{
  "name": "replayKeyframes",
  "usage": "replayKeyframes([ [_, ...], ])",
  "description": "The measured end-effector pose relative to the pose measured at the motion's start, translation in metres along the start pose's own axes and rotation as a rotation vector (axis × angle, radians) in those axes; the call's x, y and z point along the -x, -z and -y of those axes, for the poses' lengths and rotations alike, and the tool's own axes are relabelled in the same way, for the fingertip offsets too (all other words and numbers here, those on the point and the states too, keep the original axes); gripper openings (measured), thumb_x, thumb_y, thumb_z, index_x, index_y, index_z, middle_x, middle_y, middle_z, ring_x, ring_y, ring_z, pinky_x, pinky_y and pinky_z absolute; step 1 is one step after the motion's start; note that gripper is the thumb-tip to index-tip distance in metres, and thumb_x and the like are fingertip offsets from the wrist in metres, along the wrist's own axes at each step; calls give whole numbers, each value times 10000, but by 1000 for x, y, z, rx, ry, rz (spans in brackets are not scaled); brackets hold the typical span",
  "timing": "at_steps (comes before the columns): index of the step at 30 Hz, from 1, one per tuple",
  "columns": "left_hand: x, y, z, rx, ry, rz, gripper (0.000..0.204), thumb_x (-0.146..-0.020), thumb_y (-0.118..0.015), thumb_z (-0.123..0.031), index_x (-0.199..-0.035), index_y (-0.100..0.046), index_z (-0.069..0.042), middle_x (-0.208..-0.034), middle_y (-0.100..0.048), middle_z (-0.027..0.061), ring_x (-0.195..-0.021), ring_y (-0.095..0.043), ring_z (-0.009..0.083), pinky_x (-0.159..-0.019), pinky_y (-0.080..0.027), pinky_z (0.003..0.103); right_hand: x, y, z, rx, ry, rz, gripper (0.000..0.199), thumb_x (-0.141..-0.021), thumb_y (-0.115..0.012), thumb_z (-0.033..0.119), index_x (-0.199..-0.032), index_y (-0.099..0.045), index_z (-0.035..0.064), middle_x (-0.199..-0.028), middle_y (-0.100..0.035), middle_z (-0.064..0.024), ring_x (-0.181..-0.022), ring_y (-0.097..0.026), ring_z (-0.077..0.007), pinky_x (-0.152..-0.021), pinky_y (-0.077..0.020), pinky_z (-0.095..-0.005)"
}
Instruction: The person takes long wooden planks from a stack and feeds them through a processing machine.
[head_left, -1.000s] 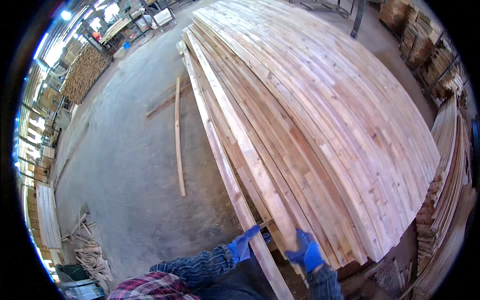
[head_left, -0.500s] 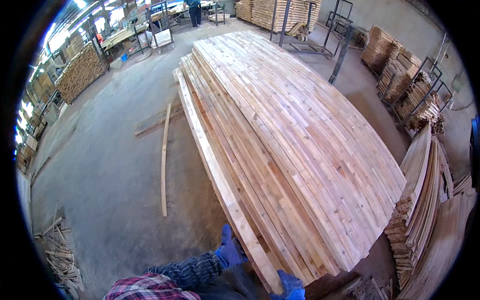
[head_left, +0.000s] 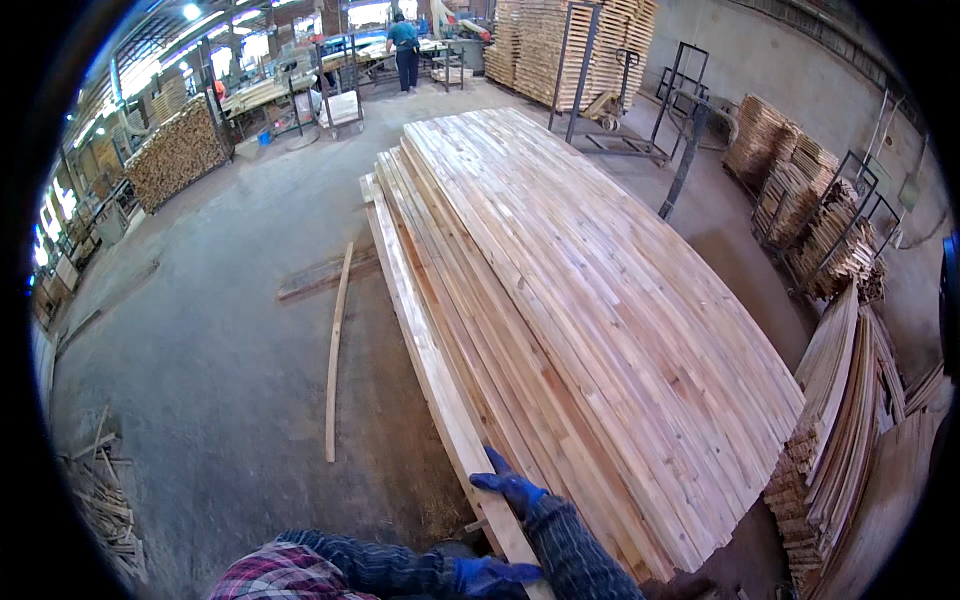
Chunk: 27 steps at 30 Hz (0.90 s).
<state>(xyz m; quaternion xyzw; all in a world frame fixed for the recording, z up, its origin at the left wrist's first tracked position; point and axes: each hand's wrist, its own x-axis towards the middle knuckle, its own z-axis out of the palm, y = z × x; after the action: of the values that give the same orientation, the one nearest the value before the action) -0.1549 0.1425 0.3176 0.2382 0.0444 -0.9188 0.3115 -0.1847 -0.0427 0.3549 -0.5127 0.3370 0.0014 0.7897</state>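
Observation:
A long pale wooden board (head_left: 428, 350) lies along the left edge of a broad stack of boards (head_left: 600, 300), slightly apart from the others. My right hand (head_left: 512, 488), in a blue glove, reaches across this board from the right and grips it, fingers over its upper face. Closer to me, my left hand (head_left: 492, 576), also blue-gloved, holds the left edge near the board's close end; part of its fingers is hidden against the wood. The layer right of the board steps up to a higher, wide top layer.
A loose strip (head_left: 338, 350) lies on the concrete floor to the left. Scrap sticks (head_left: 108, 505) are piled at lower left. Stacked planks (head_left: 825, 430) and metal racks (head_left: 870, 200) line the right side. A person (head_left: 404, 52) stands at a far workbench.
My right hand has moved from the board's near end to farther up it. My left hand has shifted back toward the near end. The view has tilted up.

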Motion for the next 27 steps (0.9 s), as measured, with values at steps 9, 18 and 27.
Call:
replayKeyframes([
  [9,60,-13,-100,-1505,-174,112,414,-959,-637,-441,-1105,-717,-62,-1077,-718,144,-1002,-660,238,-885,-507,373,88,10,-69,-12,-78,62,939,-820,-803,324,-1548,-281,46,-1450,-496,-169,-1303,-521,-300,-1115,-407,-426],
  [18,65,-1,-264,-2702,171,-280,1113,-618,-731,-766,-1525,-396,-216,-1494,-476,153,-1374,-448,361,-1139,-330,535,328,3,-100,203,-209,-155,1036,-769,-831,441,-1575,-269,111,-1491,-463,-201,-1361,-471,-309,-1136,-372,-399],
  [27,7,40,-237,-2958,121,338,935,-517,-796,-718,-1178,-603,-85,-1063,-664,163,-962,-637,353,-870,-480,477,424,-42,-175,802,-122,-571,1031,-650,-849,318,-1552,-351,278,-1254,-622,-191,-1130,-606,-400,-963,-498,-478],
])
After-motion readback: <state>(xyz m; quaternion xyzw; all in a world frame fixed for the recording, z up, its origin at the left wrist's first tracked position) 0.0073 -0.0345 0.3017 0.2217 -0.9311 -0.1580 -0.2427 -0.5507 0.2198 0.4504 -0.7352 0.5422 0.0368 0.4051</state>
